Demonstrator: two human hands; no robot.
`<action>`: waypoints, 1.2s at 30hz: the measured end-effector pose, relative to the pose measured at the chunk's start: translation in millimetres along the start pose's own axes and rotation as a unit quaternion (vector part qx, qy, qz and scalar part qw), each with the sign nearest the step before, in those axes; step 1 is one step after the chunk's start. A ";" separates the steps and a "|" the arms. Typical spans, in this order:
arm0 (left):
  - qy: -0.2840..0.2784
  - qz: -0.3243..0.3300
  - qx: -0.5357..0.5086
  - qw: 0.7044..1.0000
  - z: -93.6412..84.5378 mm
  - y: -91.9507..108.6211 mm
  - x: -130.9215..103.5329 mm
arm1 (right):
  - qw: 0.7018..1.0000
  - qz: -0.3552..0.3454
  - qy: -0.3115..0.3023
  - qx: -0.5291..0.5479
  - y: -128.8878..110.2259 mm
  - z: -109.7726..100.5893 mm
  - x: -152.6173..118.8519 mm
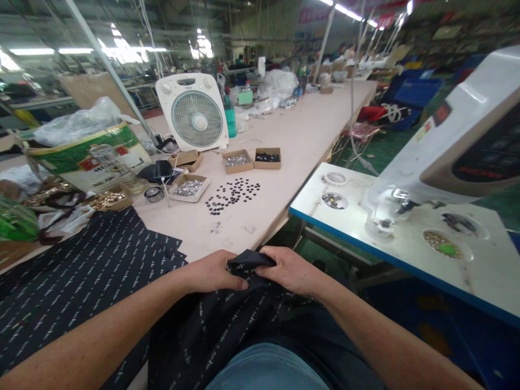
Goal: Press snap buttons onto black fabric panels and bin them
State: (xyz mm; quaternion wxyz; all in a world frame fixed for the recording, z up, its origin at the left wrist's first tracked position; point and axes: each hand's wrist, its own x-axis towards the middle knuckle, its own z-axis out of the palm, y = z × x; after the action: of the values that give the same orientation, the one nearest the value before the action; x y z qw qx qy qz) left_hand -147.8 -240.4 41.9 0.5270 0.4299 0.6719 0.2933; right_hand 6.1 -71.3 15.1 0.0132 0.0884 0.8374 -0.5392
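Observation:
Dark fabric (227, 319) with rows of small white print lies over my lap, its upper edge bunched between my hands. My left hand (217, 272) pinches that edge between thumb and fingers. A short way to the right, my right hand (286, 269) grips the same edge, thumb on the near side. A fold of the cloth stands up between the two hands. More of the printed fabric (81, 271) is spread over the table at the left. Just beyond my hands, black snap-like pieces (233, 195) and a small heap of silvery bits (216, 227) lie on the table.
Small boxes of silvery parts (190, 188) and black parts (267, 158) stand farther back, near a white box fan (195, 114). At the right is a white machine (442, 135) on a blue-edged table (341, 216) with part-filled round wells. Bags and brass-coloured parts (108, 199) crowd the left.

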 end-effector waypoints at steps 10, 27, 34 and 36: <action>0.038 -0.041 -0.149 0.987 10.2 -7.2 1.0 | 0.999 -0.034 0.022 -0.009 -7.2 -1.4 1.0; 0.081 -0.038 -0.266 0.960 36.0 -33.3 10.7 | 0.997 0.000 -0.060 0.042 -9.3 -16.2 9.0; 0.065 0.052 -0.210 0.974 64.6 -34.6 22.5 | 0.999 -0.004 0.043 -0.001 -14.6 -13.8 69.3; 0.072 0.056 -0.180 0.979 70.9 -39.1 24.4 | 0.995 -0.013 0.065 -0.075 -9.5 -3.5 96.3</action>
State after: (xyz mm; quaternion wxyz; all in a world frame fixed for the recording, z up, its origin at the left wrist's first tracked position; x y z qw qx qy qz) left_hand -92.0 -240.9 -21.7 0.5288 0.3427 0.6191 0.4686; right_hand -89.9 -59.1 13.9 -0.0419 0.1113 0.8759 -0.4677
